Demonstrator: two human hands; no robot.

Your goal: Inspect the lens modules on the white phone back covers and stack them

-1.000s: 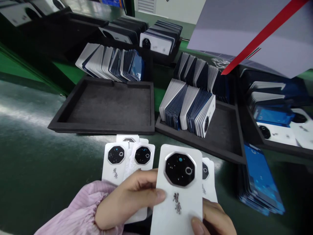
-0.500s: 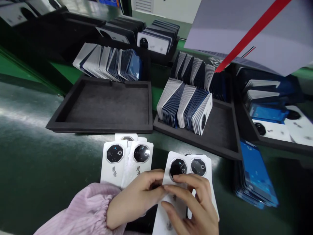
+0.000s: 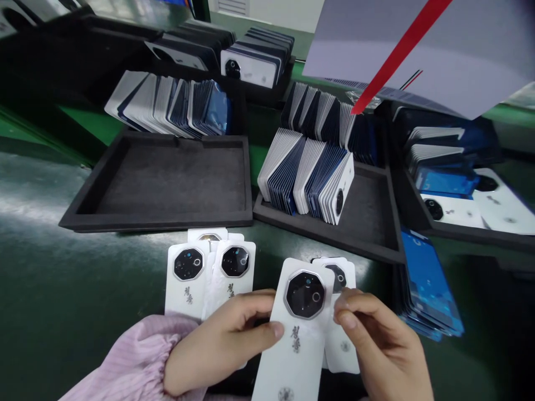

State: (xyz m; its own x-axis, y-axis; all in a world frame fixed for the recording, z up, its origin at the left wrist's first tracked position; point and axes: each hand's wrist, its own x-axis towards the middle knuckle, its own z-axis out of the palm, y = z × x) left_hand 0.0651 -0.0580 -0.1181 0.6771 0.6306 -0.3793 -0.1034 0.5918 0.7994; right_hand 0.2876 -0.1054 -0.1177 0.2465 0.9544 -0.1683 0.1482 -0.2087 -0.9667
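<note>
My left hand (image 3: 229,334) grips the left edge of a white panel (image 3: 298,345), its thumb on the face. This panel has a black octagonal camera window and dark lettering. Just right of it, my right hand (image 3: 380,340) has thumb and index finger pinched together; what they hold, if anything, is too small to make out. Behind that hand lie more white panels (image 3: 343,348) in a pile. Further left, another pile of white panels (image 3: 186,289) rests on the dark green table, partly behind my left hand and pink sleeve.
A black tray (image 3: 156,220) stands at the left; another tray (image 3: 376,245) holds upright rows of panels (image 3: 307,172). Blue-filmed panels (image 3: 430,284) are stacked at the right. A hanging sheet with a red stripe (image 3: 401,55) covers the upper right.
My right hand has moved right, off the front of the held panel, and its fingers have come together. The held panel's camera window and lettering are now uncovered. The view has shifted slightly.
</note>
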